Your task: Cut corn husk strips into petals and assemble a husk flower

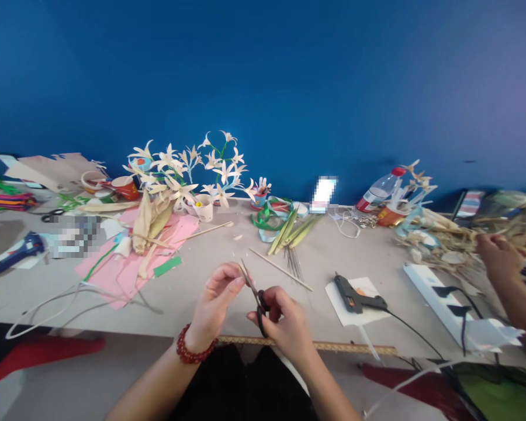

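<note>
Scissors (260,305) in the right hand (289,321), a person works at the near edge of a bench (219,242) set against a blue wall (263,88). The right grip is closed around the black handles, the blades pointing up and away. The left hand (214,298), a red bracelet (193,346) at its wrist, has thumb and fingers close together beside the blades; whether that grip pinches anything cannot be told. Just beyond the hands lies a stick (281,269), near wires (294,263) and green strips (284,229). A black glue gun (355,296) rests on white paper at right, beside a power strip (432,304). At left, husks (142,225) lie on pink paper (97,270), with pale flowers (224,171) standing behind. Another person's hand (499,256) shows at far right.
</note>
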`<state>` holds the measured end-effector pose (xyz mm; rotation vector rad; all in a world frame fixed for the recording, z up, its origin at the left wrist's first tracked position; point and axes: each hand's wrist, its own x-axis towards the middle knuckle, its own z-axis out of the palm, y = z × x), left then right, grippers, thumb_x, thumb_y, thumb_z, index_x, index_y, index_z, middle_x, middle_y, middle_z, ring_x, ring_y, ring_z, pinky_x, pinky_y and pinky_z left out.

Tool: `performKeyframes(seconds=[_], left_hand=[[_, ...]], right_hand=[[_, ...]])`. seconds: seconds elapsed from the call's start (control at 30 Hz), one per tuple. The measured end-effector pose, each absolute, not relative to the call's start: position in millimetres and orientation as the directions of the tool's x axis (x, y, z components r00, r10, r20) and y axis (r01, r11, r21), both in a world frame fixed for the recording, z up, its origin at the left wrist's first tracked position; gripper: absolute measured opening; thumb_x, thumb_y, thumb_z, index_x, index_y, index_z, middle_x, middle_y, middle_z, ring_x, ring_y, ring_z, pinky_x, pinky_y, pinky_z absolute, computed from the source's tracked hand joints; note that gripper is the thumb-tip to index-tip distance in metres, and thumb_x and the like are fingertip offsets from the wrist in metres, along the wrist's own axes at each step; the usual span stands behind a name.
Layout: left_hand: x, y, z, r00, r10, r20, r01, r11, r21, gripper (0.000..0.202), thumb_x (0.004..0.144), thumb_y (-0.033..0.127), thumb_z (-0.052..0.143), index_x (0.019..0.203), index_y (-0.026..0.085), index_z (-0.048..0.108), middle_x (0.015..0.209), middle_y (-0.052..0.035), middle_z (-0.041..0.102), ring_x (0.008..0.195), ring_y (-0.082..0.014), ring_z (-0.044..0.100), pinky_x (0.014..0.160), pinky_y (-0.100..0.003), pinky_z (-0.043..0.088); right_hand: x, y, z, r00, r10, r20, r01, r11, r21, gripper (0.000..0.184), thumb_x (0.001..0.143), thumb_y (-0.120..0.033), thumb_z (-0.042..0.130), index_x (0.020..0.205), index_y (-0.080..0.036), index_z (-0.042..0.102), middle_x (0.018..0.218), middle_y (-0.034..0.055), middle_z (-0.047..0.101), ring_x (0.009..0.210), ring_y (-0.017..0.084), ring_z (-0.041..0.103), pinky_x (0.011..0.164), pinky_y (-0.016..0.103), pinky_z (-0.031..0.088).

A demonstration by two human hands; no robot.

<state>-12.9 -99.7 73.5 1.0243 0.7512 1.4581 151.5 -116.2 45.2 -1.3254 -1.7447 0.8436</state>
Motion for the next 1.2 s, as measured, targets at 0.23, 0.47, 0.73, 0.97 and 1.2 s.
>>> performKeyframes(seconds=[0.23,0.47,0.73,0.97,1.2], left_hand=[[-11,-99,75,0.022,0.988,0.150,-0.445,-0.124,0.887,0.010,0.085,0.025,0.065,0.077,0.020,0.061,0.085,-0.0028,0.064,0.090,-0.0186,0.060,0.087,-0.033,0.046],[-11,-98,76,0.019,0.989,0.146,-0.462,-0.121,0.879,0.009,0.085,0.024,0.065,0.077,0.020,0.062,0.084,-0.0025,0.064,0.089,-0.0179,0.059,0.087,-0.033,0.046],[-26,-74,52,0.026,0.993,0.116,-0.261,-0.105,0.960,0.015,0.086,0.033,0.060,0.081,0.019,0.058,0.088,-0.0043,0.065,0.086,-0.0177,0.061,0.087,-0.033,0.046],[-90,42,7,0.115,0.976,0.183,0.681,-0.212,0.701,0.014,0.083,0.029,0.058,0.078,0.019,0.065,0.082,-0.0046,0.069,0.080,-0.0204,0.061,0.079,-0.031,0.045],[-95,89,7,0.248,0.952,0.180,0.813,-0.305,0.495,0.018,0.085,0.021,0.054,0.081,0.020,0.072,0.091,-0.0069,0.069,0.088,-0.0213,0.062,0.084,-0.031,0.043]], right_hand=[[152,-116,48,-0.149,0.976,0.157,0.473,0.210,-0.855,0.036,0.073,-0.047,0.073,0.074,-0.023,0.047,0.053,-0.0069,0.044,0.045,0.010,0.039,0.044,0.021,0.031],[150,-115,51,-0.131,0.977,0.167,0.467,0.210,-0.859,0.035,0.073,-0.047,0.072,0.071,-0.023,0.047,0.051,-0.0073,0.042,0.044,0.010,0.037,0.044,0.021,0.029],[159,-101,30,-0.066,0.989,0.135,0.461,0.151,-0.875,0.030,0.081,-0.046,0.062,0.073,-0.023,0.045,0.056,-0.0058,0.045,0.047,0.011,0.040,0.046,0.021,0.032],[189,-82,9,-0.053,0.996,0.070,0.887,0.079,-0.456,0.014,0.078,-0.032,0.064,0.084,-0.022,0.057,0.073,0.0002,0.066,0.061,0.018,0.061,0.053,0.024,0.032],[189,-82,1,-0.030,0.996,0.084,0.887,0.066,-0.457,0.014,0.079,-0.029,0.062,0.090,-0.023,0.058,0.086,0.0029,0.070,0.068,0.019,0.065,0.056,0.024,0.036]])
